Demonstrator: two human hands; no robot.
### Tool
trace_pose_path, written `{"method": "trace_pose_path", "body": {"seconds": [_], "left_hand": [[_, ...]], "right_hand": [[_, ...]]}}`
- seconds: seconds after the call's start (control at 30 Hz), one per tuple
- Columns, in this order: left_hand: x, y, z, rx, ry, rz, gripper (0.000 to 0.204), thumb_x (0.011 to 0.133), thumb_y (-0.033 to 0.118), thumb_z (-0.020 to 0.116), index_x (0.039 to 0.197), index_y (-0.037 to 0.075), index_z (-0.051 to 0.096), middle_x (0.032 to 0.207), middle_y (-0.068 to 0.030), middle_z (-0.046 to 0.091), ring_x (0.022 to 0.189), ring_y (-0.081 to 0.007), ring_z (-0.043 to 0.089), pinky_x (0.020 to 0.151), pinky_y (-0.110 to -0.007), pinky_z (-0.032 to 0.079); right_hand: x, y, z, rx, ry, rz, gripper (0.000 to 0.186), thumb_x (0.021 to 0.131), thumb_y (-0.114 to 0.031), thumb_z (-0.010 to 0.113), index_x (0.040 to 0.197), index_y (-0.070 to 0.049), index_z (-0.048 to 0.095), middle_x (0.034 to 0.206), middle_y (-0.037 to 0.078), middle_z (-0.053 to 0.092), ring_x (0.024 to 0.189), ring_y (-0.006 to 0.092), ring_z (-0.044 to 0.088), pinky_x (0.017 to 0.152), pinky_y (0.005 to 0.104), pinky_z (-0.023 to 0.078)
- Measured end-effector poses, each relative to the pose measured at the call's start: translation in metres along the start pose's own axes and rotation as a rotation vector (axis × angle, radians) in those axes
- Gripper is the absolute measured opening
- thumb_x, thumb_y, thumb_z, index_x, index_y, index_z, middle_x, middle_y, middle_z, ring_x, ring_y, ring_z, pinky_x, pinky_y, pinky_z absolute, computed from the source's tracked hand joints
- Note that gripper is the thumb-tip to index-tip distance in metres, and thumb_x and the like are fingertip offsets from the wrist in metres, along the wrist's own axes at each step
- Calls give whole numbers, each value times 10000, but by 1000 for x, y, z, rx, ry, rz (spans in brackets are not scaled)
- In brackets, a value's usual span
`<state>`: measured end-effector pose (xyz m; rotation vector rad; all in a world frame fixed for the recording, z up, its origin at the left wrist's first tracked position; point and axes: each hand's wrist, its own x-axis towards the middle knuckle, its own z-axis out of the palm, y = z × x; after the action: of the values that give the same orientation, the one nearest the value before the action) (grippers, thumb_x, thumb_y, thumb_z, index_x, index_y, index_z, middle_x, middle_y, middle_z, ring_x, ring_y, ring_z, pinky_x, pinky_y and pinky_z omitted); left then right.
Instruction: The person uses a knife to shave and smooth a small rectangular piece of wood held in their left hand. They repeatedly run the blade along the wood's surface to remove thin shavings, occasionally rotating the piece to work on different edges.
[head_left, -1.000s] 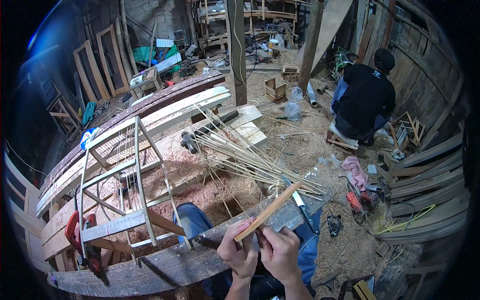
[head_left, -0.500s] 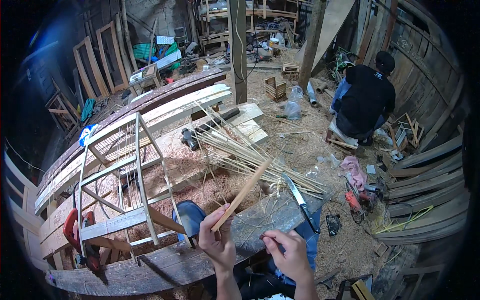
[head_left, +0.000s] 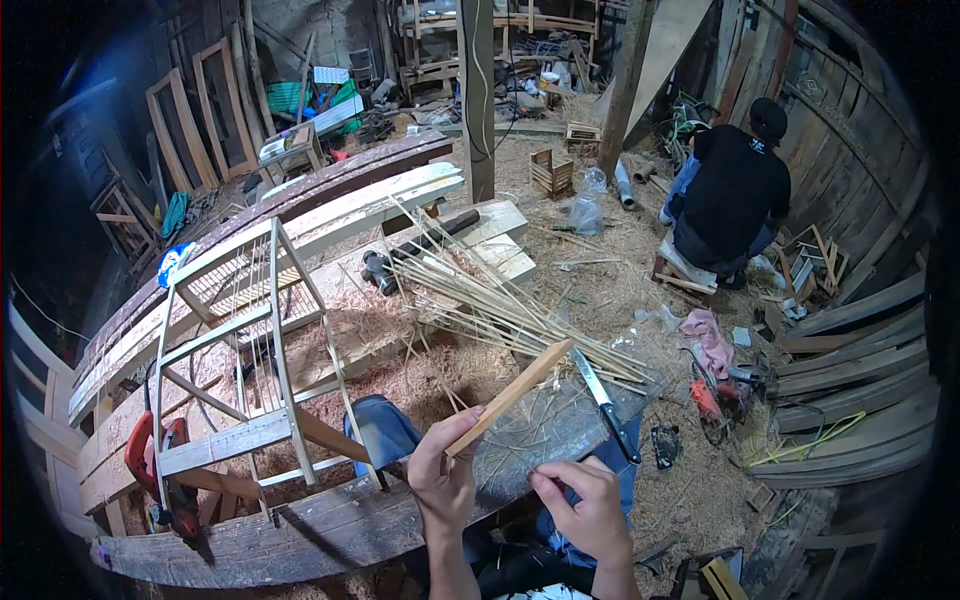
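Note:
My left hand [head_left: 443, 485] is closed on the lower end of a flat, light wooden strip [head_left: 520, 392]. The strip slants up and to the right over the workbench [head_left: 350, 535]. Thumb and forefinger pinched, my right hand [head_left: 588, 510] is just right of it, apart from the strip; whatever sits in the fingertips is too small to make out. A knife [head_left: 606, 408] with a dark handle lies at the bench's right end, beyond my right hand. Behind the strip, a loose pile of thin bamboo-like sticks [head_left: 480, 305] spreads across the boards.
A slatted wooden frame [head_left: 275, 320] stands at left, beside a red power tool [head_left: 145, 450] and a dark blue object [head_left: 382, 432]. A hammer [head_left: 380, 272] lies behind the sticks. Another person [head_left: 735, 195] sits low at back right. Red tools [head_left: 706, 400] rest on the shaving-strewn floor.
The wooden strip has tipped lower toward the right, its far end now near the knife's tip. My left hand has shifted slightly right; my right hand stays pinched in nearly the same place.

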<state>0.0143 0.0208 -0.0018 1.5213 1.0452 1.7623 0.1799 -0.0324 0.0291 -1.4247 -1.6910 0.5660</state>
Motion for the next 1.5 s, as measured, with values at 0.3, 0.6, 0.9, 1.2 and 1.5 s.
{"method": "trace_pose_path", "body": {"seconds": [0.3, 0.6, 0.9, 1.2, 1.5], "left_hand": [[-3, -1, 7, 9, -84, 41, 220, 907, -89, 645, 1121, -37, 641, 1122, -193, 703, 1017, -237, 691, 881, -314, 558], [-7, 0, 16, -51, -120, -13, 252, 850, -118, 665, 1090, -42, 661, 1097, -199, 717, 1025, -273, 704, 896, -333, 543], [-6, 11, 20, 39, -179, 17, 203, 852, -89, 688, 1048, -43, 663, 1063, -201, 725, 1021, -293, 709, 902, -359, 544], [-5, 19, 17, 102, -219, 71, 337, 763, -159, 647, 1065, -14, 685, 1102, -178, 719, 1025, -322, 705, 891, -362, 552], [-11, 20, 26, 21, -225, 47, 336, 733, -155, 656, 1043, -28, 685, 1073, -183, 725, 1023, -326, 706, 911, -372, 547]], "right_hand": [[3, -2, 1, -139, -55, 9, 82, 869, -95, 713, 907, -24, 726, 780, 119, 712, 654, 265, 646, 628, 356, 487], [2, 0, 15, -5, 78, 84, 100, 910, -190, 691, 922, -91, 684, 603, 86, 619, 519, 297, 593, 538, 399, 434], [8, 6, 13, -149, 103, -53, 54, 901, -130, 672, 899, -82, 650, 554, 104, 561, 502, 318, 573, 516, 425, 414], [5, 8, 17, -143, 154, -86, 51, 850, -69, 696, 838, -55, 649, 579, 119, 582, 511, 322, 572, 531, 415, 415], [12, 3, 5, -117, 100, -33, 79, 865, -91, 706, 865, -47, 641, 625, 128, 604, 517, 325, 580, 502, 417, 416]]}}
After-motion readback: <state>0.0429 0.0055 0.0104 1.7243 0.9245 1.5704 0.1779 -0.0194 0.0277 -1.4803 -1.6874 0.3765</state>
